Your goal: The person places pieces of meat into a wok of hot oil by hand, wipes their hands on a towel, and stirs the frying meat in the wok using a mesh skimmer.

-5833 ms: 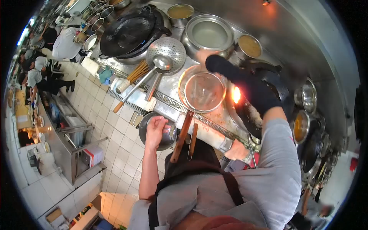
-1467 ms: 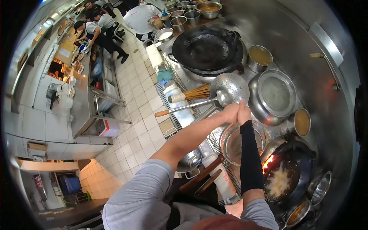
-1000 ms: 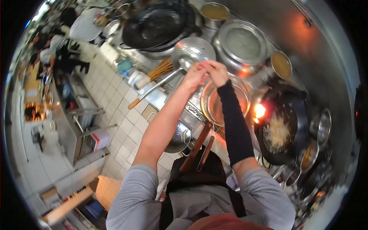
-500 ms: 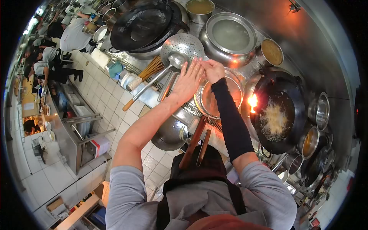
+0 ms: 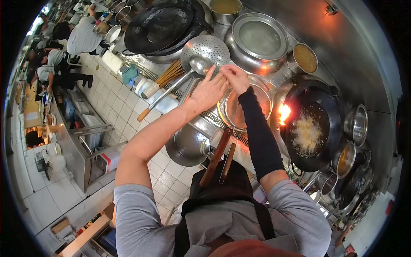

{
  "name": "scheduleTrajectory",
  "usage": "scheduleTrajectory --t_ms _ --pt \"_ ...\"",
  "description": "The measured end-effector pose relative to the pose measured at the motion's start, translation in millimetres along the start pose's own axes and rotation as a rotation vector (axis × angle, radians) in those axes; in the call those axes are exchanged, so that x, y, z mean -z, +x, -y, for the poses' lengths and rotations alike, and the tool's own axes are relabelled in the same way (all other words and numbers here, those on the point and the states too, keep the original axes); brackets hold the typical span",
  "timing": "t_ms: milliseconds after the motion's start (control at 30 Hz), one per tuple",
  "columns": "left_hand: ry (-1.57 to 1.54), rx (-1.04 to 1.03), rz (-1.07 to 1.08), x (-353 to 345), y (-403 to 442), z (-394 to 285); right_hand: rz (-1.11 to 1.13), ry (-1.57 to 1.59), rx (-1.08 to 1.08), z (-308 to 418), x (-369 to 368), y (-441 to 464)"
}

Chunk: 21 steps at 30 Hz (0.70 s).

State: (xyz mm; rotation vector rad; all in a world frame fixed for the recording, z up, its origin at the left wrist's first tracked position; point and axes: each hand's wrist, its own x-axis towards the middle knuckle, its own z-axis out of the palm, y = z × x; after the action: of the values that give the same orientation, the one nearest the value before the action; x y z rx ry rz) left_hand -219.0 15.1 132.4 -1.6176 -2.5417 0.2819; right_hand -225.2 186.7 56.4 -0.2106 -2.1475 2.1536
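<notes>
The left hand, curled a second ago, is now extending flat with nothing visible in its grasp; the right hand is touching it with bent fingers, though whether it is pinching anything I cannot tell. Both are hovering near the skimmer and sieve; pale food is lying in the wok.

Pale square floor tiles are running from seven o'clock up towards ten, dark grout lines showing! Over at two o'clock a steel wall is curving round, and an orange glow is shimmering on it between one and two. A steel unit is standing near nine, larger white tiles are spreading at eight, and bright white light is spilling in at ten.
</notes>
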Motion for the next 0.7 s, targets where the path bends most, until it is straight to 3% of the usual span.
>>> scheduleTrajectory --t_ms 100,200,267,367,467,600,667,700 --pt "0.008 -0.054 0.027 2.2 -2.1 5.4 0.083 -0.022 -0.156 -2.3 1.3 4.9" --pt "-0.004 -0.085 -0.012 -2.2 -5.5 5.7 0.046 -0.412 -0.047 15.7 -1.5 4.4" --pt "-0.009 -0.099 -0.082 -6.6 -6.3 10.2 -0.013 -0.375 -0.02 34.0 -8.8 1.7" --pt "-0.035 -0.097 0.2 -8.8 -7.5 12.8 0.03 -0.177 0.043 18.1 -34.4 0.4" --pt "0.06 -0.133 0.251 -14.1 -8.8 14.3 0.076 -0.068 -0.052 4.3 -35.5 6.7" --pt "-0.07 -0.101 0.105 -14.9 -5.9 17.1 0.223 -0.002 -0.117 10.3 -25.8 22.6" --pt "-0.13 -0.062 0.043 -11.6 2.4 17.2 -0.006 -0.795 0.259 -1.6 -18.1 57.3" --pt "-0.115 0.022 -0.016 -8.8 4.9 18.3 -0.122 -0.911 0.263 -15.0 -3.0 84.5"
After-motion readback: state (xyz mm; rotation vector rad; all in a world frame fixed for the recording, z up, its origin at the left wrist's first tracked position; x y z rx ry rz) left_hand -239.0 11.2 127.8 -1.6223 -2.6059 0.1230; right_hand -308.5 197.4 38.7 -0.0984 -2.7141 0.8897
